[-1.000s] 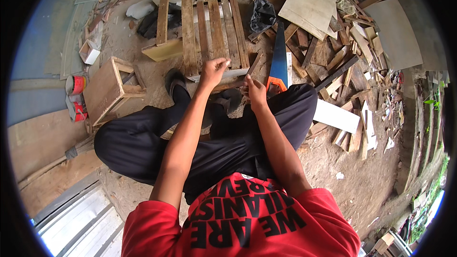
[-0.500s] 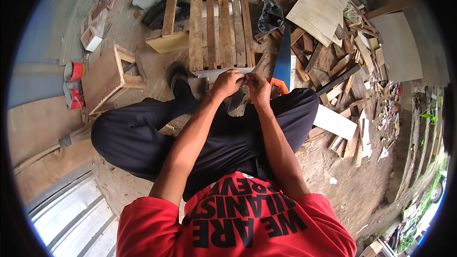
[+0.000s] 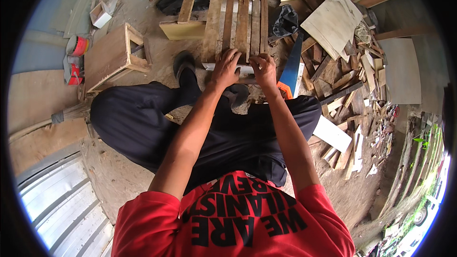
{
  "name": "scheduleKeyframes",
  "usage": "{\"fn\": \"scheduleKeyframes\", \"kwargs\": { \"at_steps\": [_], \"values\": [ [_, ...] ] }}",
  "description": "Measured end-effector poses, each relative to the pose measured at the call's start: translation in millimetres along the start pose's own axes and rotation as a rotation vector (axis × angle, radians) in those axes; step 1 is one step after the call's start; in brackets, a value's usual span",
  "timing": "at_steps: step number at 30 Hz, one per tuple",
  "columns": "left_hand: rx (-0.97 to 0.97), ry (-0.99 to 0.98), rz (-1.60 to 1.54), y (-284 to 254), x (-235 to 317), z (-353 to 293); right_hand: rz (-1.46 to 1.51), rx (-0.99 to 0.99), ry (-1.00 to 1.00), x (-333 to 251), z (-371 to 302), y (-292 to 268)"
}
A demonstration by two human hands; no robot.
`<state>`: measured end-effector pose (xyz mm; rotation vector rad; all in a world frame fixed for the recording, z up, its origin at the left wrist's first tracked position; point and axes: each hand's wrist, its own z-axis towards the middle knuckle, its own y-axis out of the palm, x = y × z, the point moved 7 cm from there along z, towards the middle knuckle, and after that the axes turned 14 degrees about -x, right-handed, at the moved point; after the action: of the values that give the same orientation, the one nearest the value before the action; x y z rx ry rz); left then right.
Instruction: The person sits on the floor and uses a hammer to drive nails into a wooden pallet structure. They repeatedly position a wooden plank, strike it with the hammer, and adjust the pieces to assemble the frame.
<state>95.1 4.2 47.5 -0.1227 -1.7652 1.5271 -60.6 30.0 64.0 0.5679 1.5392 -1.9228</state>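
A slatted wooden frame (image 3: 242,19) lies in front of me, with long boards running away from me and a pale strip along its near edge. My left hand (image 3: 225,70) rests at the near ends of the slats, its fingers stretched forward and its thumb apart. Beside it, my right hand (image 3: 264,70) is closed in a pinch at the same near edge. Whatever sits between those fingertips is too small to make out. A handsaw (image 3: 291,69) with a blue blade and orange handle lies just right of the right hand.
A wooden box-like stand (image 3: 112,57) is at the left, near red tins (image 3: 74,71). Scrap wood (image 3: 340,76) is heaped on the right beneath a pale board (image 3: 331,24). A black plastic bag (image 3: 285,20) lies beyond the saw. My crossed legs (image 3: 138,119) are below the frame.
My hands, close together before, have moved apart and forward to the frame's near edge. The left fingers have spread onto the slats; the right still pinches. The whole view has shifted slightly.
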Motion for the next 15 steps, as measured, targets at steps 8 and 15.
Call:
{"fn": "scheduleKeyframes", "kwargs": {
  "at_steps": [8,15],
  "values": [
    [-0.021,-0.046,0.027,8.5,-2.4,-1.8,-0.115,0.009,-0.014,-2.2,-4.7,4.2],
    [-0.002,-0.017,0.051,11.6,3.6,-0.9,-0.096,-0.023,-0.003,0.4,-3.4,5.5]
  ]
}}
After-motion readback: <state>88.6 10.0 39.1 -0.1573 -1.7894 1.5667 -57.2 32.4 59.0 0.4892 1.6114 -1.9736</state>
